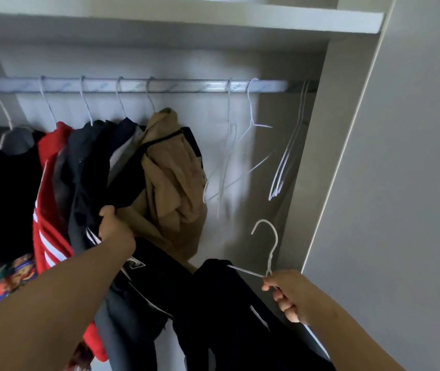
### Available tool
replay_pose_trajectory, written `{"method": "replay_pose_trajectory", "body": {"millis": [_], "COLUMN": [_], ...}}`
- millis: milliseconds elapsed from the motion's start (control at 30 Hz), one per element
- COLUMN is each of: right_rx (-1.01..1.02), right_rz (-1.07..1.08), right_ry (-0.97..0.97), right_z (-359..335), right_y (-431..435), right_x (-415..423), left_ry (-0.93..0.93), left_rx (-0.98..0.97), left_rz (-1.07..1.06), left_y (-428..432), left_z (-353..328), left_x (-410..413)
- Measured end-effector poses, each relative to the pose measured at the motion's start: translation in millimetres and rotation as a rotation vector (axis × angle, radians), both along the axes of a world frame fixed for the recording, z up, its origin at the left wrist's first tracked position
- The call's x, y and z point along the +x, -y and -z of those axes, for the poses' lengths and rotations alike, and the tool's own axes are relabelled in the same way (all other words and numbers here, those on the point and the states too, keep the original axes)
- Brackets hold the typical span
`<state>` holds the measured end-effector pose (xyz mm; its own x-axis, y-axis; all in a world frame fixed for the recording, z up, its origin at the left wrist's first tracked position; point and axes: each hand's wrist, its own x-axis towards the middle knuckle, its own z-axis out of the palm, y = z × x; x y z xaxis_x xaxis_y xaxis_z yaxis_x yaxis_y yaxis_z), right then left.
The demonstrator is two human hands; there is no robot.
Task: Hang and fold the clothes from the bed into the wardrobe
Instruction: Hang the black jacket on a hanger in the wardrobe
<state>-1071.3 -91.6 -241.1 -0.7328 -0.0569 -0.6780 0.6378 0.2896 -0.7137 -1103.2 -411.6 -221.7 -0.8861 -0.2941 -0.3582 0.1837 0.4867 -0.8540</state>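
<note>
I face the open wardrobe with its metal rail (186, 85) running across. My right hand (292, 294) pinches the neck of a white wire hanger (268, 245) that carries a black garment (229, 317), held low, well below the rail. My left hand (114, 227) reaches into the hung clothes and grips the dark fabric beside the tan jacket (170, 183). Further left on the rail hang dark jackets (90, 162), a red jacket with white stripes (50, 210) and a black top (4, 188).
Bare white hangers (235, 156) dangle on the rail right of the tan jacket, with two more (288, 156) by the right wall. A shelf (213, 17) spans above the rail. The wardrobe's grey side panel (401, 183) stands close on my right.
</note>
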Motion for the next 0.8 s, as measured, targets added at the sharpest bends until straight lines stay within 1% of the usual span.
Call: {"method": "replay_pose_trajectory", "body": {"millis": [33,100,133,167,200,233,267,333,400,433,467,500,567,633,800], "right_rx": [-0.014,-0.047,-0.063,-0.076,-0.082,-0.082,-0.079,-0.065,-0.080,-0.122,-0.180,-0.212,-0.187,-0.177,-0.112], "right_rz": [0.038,0.106,0.131,0.146,0.158,0.165,0.175,0.188,0.189,0.192,0.184,0.131,-0.059,-0.192,-0.207], "right_ry": [-0.003,-0.025,-0.043,-0.062,-0.077,-0.089,-0.102,-0.153,-0.243,-0.282,-0.299,-0.294,-0.246,-0.250,-0.427], "right_z": [1.4,-1.3,-3.6,-5.9,-7.9,-9.8,-10.7,-9.8,-6.3,-3.8,-1.4,0.2,-0.6,-3.9,-20.1], "right_y": [-1.3,-4.3,-5.6,-5.7,-4.6,-3.2,-0.9,4.0,11.3,15.6,21.3,27.9,42.9,52.3,57.8], "right_x": [-0.1,-3.7,-5.2,-6.5,-8.1,-8.9,-9.8,-11.9,-12.3,-12.3,-11.9,-10.3,-4.9,-3.1,-10.9], "left_ry": [0.018,-0.006,-0.106,-0.212,-0.289,-0.352,-0.428,-0.222,-0.166,-0.140,-0.133,-0.126,-0.145,-0.159,-0.158], "left_rx": [-0.063,-0.099,0.082,0.165,0.224,0.329,0.479,0.244,0.263,0.273,0.343,0.395,0.466,0.472,0.386], "left_rz": [0.056,0.143,0.018,-0.077,-0.042,-0.065,-0.093,0.099,0.177,0.229,0.264,0.274,0.302,0.326,0.276], "left_y": [7.8,21.0,20.0,26.1,29.5,29.9,27.6,18.6,4.0,-2.2,-9.0,-14.4,-15.0,-11.2,8.3], "left_z": [0.7,-5.2,-10.5,-11.2,-6.4,1.4,-1.6,-1.4,-1.2,-2.9,-3.7,-3.2,3.5,5.8,-2.5], "left_x": [4.5,-2.3,0.6,1.9,4.1,2.6,-0.2,1.2,-0.2,2.7,3.7,7.2,10.8,13.0,24.5]}}
